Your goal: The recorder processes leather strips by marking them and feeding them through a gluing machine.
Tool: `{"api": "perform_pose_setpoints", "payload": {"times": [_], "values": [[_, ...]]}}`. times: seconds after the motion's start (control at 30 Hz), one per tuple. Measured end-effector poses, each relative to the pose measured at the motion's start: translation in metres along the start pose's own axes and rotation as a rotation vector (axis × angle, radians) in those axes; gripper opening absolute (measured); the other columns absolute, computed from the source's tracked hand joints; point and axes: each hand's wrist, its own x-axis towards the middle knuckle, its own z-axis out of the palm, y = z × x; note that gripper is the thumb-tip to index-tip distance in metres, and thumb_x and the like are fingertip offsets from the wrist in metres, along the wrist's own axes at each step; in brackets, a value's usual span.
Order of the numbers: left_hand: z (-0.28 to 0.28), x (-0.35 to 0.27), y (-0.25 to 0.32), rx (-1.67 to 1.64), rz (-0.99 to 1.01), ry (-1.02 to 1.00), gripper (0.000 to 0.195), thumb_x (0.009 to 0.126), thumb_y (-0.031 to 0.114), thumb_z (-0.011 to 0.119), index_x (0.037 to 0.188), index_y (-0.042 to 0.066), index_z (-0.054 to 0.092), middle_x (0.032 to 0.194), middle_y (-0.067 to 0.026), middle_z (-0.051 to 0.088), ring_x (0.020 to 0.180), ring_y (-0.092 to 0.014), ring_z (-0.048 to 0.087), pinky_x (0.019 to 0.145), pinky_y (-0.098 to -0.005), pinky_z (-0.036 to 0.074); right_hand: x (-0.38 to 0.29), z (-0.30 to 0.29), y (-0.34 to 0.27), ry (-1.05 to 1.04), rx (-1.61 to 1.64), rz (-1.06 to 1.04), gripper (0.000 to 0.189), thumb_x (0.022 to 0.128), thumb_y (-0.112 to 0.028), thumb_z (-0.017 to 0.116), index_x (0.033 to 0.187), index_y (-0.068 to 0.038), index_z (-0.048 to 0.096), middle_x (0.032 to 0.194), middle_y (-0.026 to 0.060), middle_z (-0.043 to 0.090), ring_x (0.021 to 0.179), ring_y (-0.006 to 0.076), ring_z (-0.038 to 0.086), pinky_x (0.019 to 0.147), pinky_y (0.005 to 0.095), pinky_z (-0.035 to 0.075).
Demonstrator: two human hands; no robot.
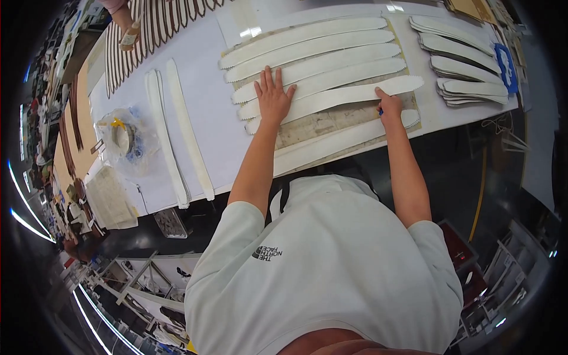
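Observation:
Several long white strips with zigzag-cut ends, perhaps leather, lie side by side on a stained board point(319, 122). My left hand point(273, 100) rests flat across the strips, fingers spread, holding nothing. My right hand point(390, 106) pinches the upper edge of one white strip point(341, 96) near its right end, thumb on top. This strip lies at a slant over the board, and its right end reaches past the board's edge. A small blue object point(380, 112) shows at my right fingers; what it is cannot be told. Nearer my body lies another white strip point(328, 146).
Stacked white strips point(470, 91) lie at right beside a blue plastic piece point(506, 66). Left are more strips point(188, 128) and a tape roll point(123, 138) in clear plastic. Another person's hand point(124, 22) is near a bottle point(129, 37) over brown-and-white strips point(155, 22).

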Motion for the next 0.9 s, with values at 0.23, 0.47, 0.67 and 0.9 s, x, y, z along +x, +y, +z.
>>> {"api": "perform_pose_setpoints", "payload": {"times": [0.23, 0.47, 0.67, 0.9], "values": [[0.006, -0.002, -0.001, 0.006, 0.007, 0.004, 0.068, 0.086, 0.051, 0.046, 0.137, 0.009, 0.030, 0.145, -0.0157, 0.020, 0.134, -0.032, 0.017, 0.107, -0.0505, 0.011, -0.029, -0.016, -0.022, -0.011, -0.090, -0.057, 0.026, 0.070, -0.018, 0.075, 0.073, 0.001, 0.058, 0.055, 0.0047, 0.050, 0.041, 0.0143, 0.044, 0.038, 0.0289, 0.035], [-0.012, 0.005, 0.006, 0.005, -0.017, -0.068, 0.070, 0.082, 0.050, 0.052, 0.136, 0.009, 0.032, 0.144, -0.0174, 0.020, 0.133, -0.033, 0.017, 0.107, -0.0526, 0.011, -0.040, -0.007, -0.006, 0.051, 0.175, 0.085, 0.028, 0.073, -0.025, 0.073, 0.076, -0.002, 0.057, 0.057, 0.0042, 0.050, 0.042, 0.0118, 0.042, 0.038, 0.0274, 0.035], [-0.028, 0.022, 0.011, 0.030, 0.066, -0.153, 0.069, 0.079, 0.047, 0.055, 0.136, 0.013, 0.034, 0.144, -0.0182, 0.019, 0.134, -0.035, 0.016, 0.106, -0.0539, 0.012, -0.047, 0.043, 0.017, -0.137, 0.133, 0.053, 0.034, 0.071, -0.029, 0.075, 0.070, -0.003, 0.053, 0.056, 0.0051, 0.051, 0.040, 0.0123, 0.042, 0.037, 0.0283, 0.036], [-0.011, 0.025, -0.005, 0.081, 0.149, -0.172, 0.075, 0.082, 0.059, 0.047, 0.139, 0.014, 0.028, 0.146, -0.0165, 0.017, 0.135, -0.033, 0.015, 0.107, -0.0537, 0.011, -0.077, 0.075, 0.024, -0.121, -0.065, 0.074, 0.037, 0.069, -0.024, 0.076, 0.060, -0.004, 0.047, 0.051, 0.0051, 0.046, 0.039, 0.0155, 0.043, 0.037, 0.0309, 0.036]]}}
